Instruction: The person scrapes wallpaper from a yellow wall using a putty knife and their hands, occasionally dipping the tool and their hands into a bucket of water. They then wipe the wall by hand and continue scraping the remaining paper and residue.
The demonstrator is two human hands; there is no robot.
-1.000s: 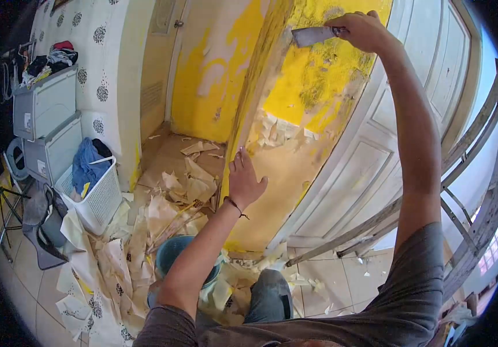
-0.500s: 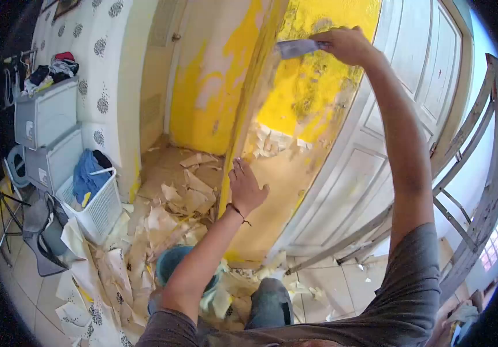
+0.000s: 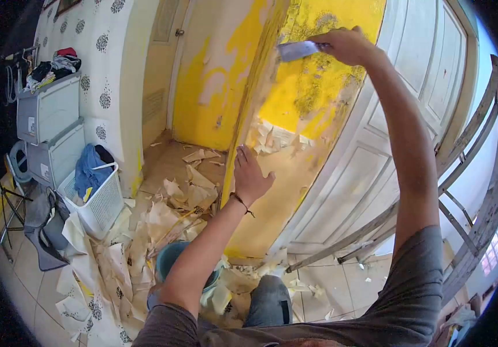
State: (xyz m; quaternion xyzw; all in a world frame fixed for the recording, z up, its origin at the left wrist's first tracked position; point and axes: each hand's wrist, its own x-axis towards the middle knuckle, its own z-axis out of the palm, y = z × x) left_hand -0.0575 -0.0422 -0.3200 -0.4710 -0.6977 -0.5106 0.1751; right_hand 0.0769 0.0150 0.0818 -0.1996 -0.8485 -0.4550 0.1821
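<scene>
High on the yellow wall [image 3: 286, 104], my right hand [image 3: 347, 46] grips a putty knife [image 3: 298, 51], its wide blade pointing left over the patchy surface near the wall's corner. Grey, mouldy-looking stains spread around and below the blade. My left hand [image 3: 253, 176] is raised lower down by the corner edge, fingers stretched out and thumb apart, with nothing in it. Just above those fingertips, torn wallpaper flaps [image 3: 280, 139] curl away from the wall. Below them a tan covering [image 3: 275, 191] still lies flat on the wall.
Peeled wallpaper [image 3: 116, 272] litters the floor around a teal bucket [image 3: 171, 257] under my left forearm. A white laundry basket [image 3: 101, 202] and stacked grey bins [image 3: 55, 110] stand left. A white panelled door [image 3: 370, 150] and a wooden ladder [image 3: 468, 139] are right.
My left hand has shifted slightly up and right along the wall edge. The putty knife stays in almost the same place, and the view has tilted a little.
</scene>
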